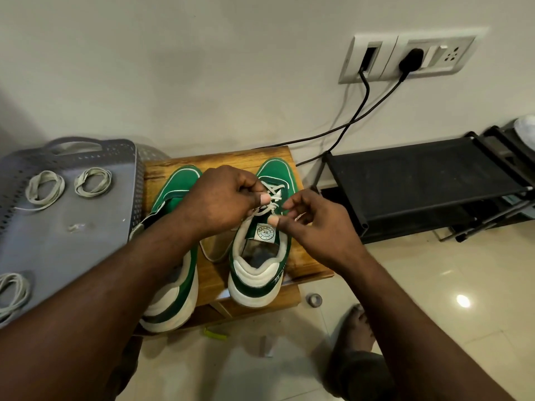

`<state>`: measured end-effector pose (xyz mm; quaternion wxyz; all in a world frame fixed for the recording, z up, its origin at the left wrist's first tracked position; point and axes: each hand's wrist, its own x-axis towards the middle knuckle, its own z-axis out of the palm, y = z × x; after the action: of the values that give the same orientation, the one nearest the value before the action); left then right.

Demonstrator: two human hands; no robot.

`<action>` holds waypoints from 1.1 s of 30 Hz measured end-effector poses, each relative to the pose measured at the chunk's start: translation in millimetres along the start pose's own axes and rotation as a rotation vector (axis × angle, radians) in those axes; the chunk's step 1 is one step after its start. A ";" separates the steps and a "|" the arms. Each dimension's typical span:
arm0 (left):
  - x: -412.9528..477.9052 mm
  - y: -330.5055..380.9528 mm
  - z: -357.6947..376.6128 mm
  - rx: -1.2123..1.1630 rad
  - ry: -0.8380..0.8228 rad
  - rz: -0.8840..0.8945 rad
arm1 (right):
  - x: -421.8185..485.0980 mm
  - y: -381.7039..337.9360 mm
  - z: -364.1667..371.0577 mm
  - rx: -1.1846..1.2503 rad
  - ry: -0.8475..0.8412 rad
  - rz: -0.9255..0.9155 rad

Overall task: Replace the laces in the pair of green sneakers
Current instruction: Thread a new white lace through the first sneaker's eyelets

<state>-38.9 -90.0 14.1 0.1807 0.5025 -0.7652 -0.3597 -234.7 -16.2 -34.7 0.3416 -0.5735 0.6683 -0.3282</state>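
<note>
Left forearm (156,256) is covering the left sneaker (176,186) midsection, left hand (223,198) and right hand (312,224) are hiding part of the right sneaker (254,279) lace (271,189), left edge is clipping a lace coil (11,293), tongue label (265,232) text is coming out too small to read.

Green sneakers with white soles, toes toward the wall.
Right-hand sneaker (260,247) and left-hand sneaker (176,198) stand upright, side by side on the wooden surface (223,160). The right-hand one has a pale lace (273,195), partly threaded — three coiled laces (45,187) lie on the grey lid (66,250).

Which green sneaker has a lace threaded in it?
The sneaker on the right: a white lace crosses its eyelets, held by the left hand and right hand. The left sneaker shows none.
</note>
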 end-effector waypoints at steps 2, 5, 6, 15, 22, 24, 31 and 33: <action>-1.6 -0.8 3.4 0.016 0.001 -0.012 | -2.8 1.7 2.3 -0.126 -0.023 -0.026; -4.0 0.3 10.3 0.166 -0.013 0.004 | -1.6 3.5 0.6 -0.006 0.058 0.017; -4.1 0.1 11.9 0.216 -0.015 0.011 | -1.3 3.6 0.3 0.020 0.070 0.032; -6.0 6.2 24.8 0.293 -0.006 -0.004 | 4.6 6.7 -2.6 0.314 0.045 0.212; -8.4 6.2 38.7 0.244 0.082 -0.060 | 4.6 7.1 2.5 0.417 0.037 0.252; -9.3 6.1 43.1 0.225 0.104 -0.081 | 3.9 6.7 3.5 0.406 0.037 0.238; -11.1 8.9 56.4 0.215 0.186 -0.162 | 2.9 6.8 2.3 0.357 0.004 0.168; -10.0 6.5 56.6 0.177 0.186 -0.190 | 3.7 6.9 3.8 0.352 0.013 0.165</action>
<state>-74.9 -58.6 -18.6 0.1710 0.6177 -0.7228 -0.2582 -235.7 -19.2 -42.8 0.4580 -0.4461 0.6475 -0.4147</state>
